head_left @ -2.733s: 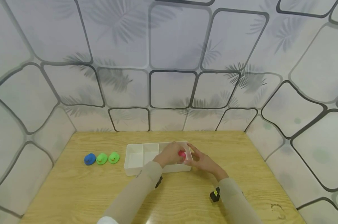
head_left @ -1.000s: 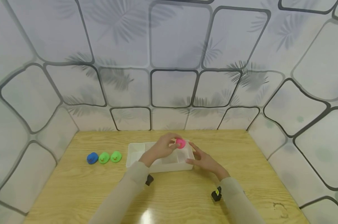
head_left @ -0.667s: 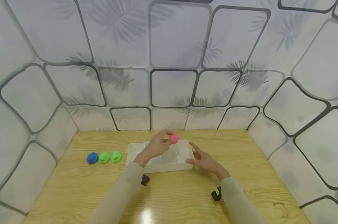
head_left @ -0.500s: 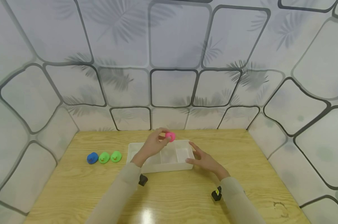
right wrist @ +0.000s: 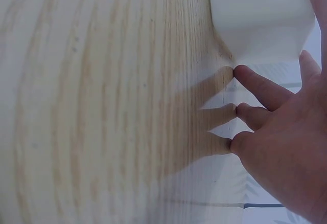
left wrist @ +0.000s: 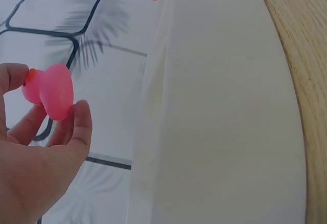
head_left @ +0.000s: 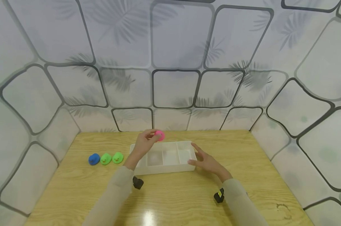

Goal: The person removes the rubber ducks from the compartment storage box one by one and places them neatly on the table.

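My left hand (head_left: 143, 142) pinches a pink rubber duck (head_left: 160, 135) between thumb and fingertips, raised over the back edge of a white divided box (head_left: 164, 169). In the left wrist view the pink duck (left wrist: 57, 92) shows its orange bill towards the thumb, with the box's pale long wall (left wrist: 230, 106) alongside. My right hand (head_left: 208, 163) holds the box's right end, thumb at the front corner and index finger at the back one. In the right wrist view, other fingertips of this hand (right wrist: 286, 137) rest on the table beside the box end (right wrist: 263, 24).
Left of the box, a blue duck (head_left: 94, 159) and two green ducks, one green duck (head_left: 105, 158) beside another green duck (head_left: 118, 158), stand in a row on the wooden table (head_left: 170, 201). A patterned wall (head_left: 173, 88) rises behind the table.
My left hand has lifted the pink duck out of the box's right compartment and carried it left, above the back rim. My right hand has stayed at the box's right end.
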Motion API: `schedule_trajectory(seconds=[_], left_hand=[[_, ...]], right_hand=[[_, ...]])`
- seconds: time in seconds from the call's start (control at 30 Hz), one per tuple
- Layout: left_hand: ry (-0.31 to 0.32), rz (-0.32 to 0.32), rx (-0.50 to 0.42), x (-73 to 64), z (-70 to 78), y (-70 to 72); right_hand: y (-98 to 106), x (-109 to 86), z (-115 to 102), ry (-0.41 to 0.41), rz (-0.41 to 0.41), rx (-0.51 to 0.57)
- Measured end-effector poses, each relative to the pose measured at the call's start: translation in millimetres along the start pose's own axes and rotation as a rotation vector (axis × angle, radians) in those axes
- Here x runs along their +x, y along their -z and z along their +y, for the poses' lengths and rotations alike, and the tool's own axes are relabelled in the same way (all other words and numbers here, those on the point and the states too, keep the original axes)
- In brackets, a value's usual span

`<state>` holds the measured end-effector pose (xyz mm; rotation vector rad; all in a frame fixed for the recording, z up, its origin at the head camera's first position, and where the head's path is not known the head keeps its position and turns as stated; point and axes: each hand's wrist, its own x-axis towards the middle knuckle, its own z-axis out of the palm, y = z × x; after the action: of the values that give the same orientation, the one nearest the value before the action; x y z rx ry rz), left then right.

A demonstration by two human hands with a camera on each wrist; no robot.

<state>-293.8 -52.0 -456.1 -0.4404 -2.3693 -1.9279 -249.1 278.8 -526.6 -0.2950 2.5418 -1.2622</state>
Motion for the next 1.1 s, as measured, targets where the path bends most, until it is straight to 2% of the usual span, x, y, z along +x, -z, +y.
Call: schedule_trajectory(seconds=[0.17,0.27,0.43,0.67,0.83,0.93,1.1], left_hand=[[0.08,-0.021,-0.171,-3.1,-3.8,13.3],[0.104,-0.015,-0.217,-4.9,-7.3,20.8],[0.137,-0.004,-0.171,-10.5,-9.0,32.1],[0.13,0.02,-0.116,-20.7,-7.3,46.7],[0.158,0.05,-0.087,-28.3,-10.7,61.6],[0.169,0.065,-0.038,-32.4,-12.3,71.1],[0.153,0.081,0.053,-38.4,-12.7,85.8]], right_hand=[[-0.4,0.0,-0.8,0.0,0.004,-0.003],[-0.5,-0.2,-1.4,-0.002,0.008,-0.012],[-1.1,-0.9,-1.7,-0.005,0.009,0.003],[-1.4,-0.9,-0.5,0.009,0.008,0.005],[-1.2,-1.2,-1.3,0.016,-0.005,0.024],[-1.3,-1.2,-1.0,0.017,-0.01,0.025],[-1.5,-1.5,0.1,0.013,-0.006,0.025]])
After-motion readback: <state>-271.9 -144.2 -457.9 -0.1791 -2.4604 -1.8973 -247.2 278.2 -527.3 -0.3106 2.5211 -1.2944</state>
